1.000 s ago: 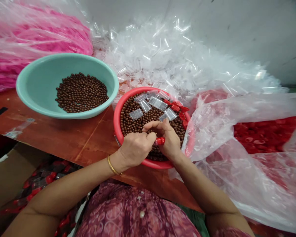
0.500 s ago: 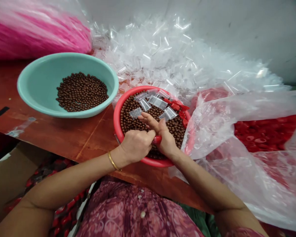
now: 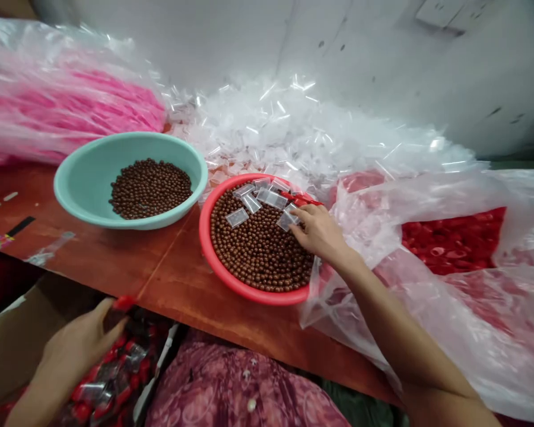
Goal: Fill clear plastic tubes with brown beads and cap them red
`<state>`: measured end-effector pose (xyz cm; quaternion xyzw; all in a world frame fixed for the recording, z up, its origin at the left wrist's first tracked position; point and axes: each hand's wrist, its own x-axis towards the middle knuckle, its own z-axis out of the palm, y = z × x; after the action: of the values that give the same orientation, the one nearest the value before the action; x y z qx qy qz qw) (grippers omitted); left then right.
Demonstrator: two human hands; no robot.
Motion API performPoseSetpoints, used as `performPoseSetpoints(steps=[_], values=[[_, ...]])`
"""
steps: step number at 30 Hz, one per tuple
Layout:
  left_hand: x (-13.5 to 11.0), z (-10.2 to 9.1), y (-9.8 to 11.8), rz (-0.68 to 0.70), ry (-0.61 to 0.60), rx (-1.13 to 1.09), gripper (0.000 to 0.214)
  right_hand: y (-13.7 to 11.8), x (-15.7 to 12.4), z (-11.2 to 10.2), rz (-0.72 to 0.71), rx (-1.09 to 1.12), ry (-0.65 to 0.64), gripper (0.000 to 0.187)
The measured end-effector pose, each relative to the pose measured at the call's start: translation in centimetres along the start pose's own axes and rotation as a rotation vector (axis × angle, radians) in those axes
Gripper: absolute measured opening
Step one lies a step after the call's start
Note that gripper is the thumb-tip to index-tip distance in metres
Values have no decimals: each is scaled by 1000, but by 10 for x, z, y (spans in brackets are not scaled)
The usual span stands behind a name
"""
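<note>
My left hand [image 3: 78,341], blurred by motion, is low on the left above a box of red-capped clear containers [image 3: 100,385]. Between its thumb and forefinger is one red-capped container [image 3: 123,303], its cap pointing up. My right hand [image 3: 320,232] reaches over the right rim of a red bowl [image 3: 207,237], thumb and fingers apart. Its fingertips are at a few red caps [image 3: 300,198] and beside a flat clear plastic sleeve [image 3: 287,219]. Brown beads [image 3: 258,255] fill the bowl, with several more clear sleeves [image 3: 271,198] lying on top.
A turquoise bowl [image 3: 64,190] with brown beads stands to the left. Behind is a large heap of clear sleeves [image 3: 302,130] against the wall. An opened plastic bag of red caps [image 3: 454,243] lies right; a bag with pink contents [image 3: 111,101] lies back left.
My hands have parted from above the red bowl. The left carried the red-capped container down left over the box; the right moved up right to the red caps. The camera view shifted too.
</note>
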<state>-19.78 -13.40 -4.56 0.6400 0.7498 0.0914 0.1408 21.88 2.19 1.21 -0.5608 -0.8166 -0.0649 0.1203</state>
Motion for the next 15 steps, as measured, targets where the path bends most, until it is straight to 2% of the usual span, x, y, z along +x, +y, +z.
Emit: performPoseSetpoints(steps=[2, 4, 6, 8, 10, 13, 15], values=[[-4, 1, -24, 25, -78, 83, 17, -8, 2, 1, -20, -131, -34, 39], [0, -3, -19, 84, -29, 94, 20, -19, 6, 3, 14, -205, -51, 47], [11, -13, 11, 197, 103, 49, 23, -26, 9, 6, 81, -222, -63, 46], [27, -26, 57, 378, 271, -15, 24, -28, 10, 11, 116, -186, -68, 36], [48, -36, 106, 586, 329, 3, 21, -24, 7, 17, 82, -92, -42, 28], [86, -41, 164, 768, 294, 190, 24, -21, -1, 23, -56, 145, 12, 29], [113, -37, 189, 880, 197, 337, 27, -22, -8, 22, -180, 275, -32, 32]])
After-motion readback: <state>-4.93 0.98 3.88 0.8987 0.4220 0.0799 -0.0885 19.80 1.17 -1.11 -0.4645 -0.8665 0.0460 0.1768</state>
